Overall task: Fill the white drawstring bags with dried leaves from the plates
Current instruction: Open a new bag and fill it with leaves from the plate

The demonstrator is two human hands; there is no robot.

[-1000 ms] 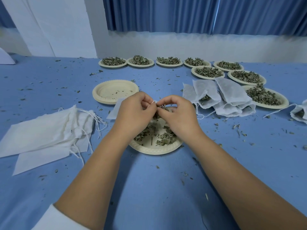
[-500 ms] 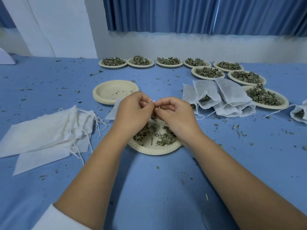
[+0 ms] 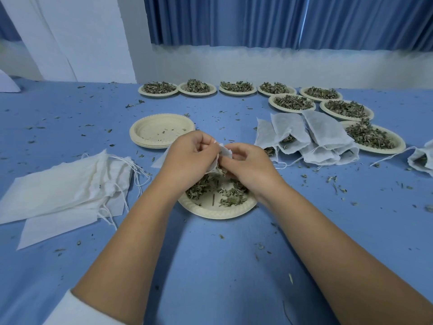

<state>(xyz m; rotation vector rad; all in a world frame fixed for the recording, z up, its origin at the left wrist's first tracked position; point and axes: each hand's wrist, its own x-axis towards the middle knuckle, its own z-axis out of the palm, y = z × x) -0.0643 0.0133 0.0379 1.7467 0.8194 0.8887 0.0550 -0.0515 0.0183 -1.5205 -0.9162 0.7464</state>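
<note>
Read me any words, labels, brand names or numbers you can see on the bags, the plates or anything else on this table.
No readable text anywhere in this view.
The bag pinched between the left hand and right hand: plain white, no print.
The empty bags and filled bags: no labels.
The plates: ribbed rims only, no letters.
The table cover and curtain: plain blue.

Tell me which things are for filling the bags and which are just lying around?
For the job: the bag being held, plate of leaves under it, flat empty bags, full plates behind.
Lying about: stack of empty plates, scattered crumbs, curtain.
</note>
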